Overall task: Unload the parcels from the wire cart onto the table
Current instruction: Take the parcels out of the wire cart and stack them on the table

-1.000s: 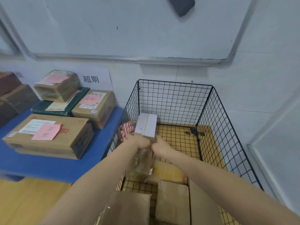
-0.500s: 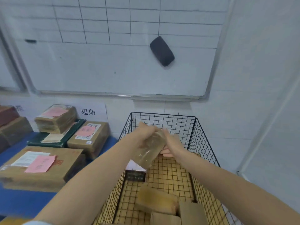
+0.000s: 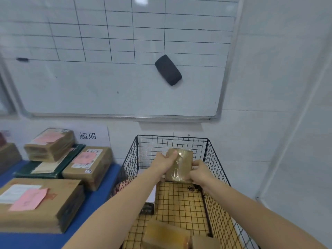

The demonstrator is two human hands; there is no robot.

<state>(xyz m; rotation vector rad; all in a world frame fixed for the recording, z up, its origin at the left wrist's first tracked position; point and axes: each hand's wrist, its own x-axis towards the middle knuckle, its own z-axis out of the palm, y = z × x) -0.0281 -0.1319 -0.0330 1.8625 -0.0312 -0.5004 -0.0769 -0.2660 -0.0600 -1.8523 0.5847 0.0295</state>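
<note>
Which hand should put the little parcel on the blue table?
Probably the left hand: it grips the small taped parcel on the side nearer the blue table, while the right hand holds the side farther from it, above the wire cart.

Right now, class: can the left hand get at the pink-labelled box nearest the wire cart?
Probably not yet: left hand and right hand both grip a parcel; otherwise the box lies unobstructed.

Bright even light, whiteboard [image 3: 115,87] glare, soft bowed edges.

A small, tape-wrapped brown parcel [image 3: 179,166] is upright over the black wire cart [image 3: 172,143], beside the blue table [image 3: 97,200].
</note>
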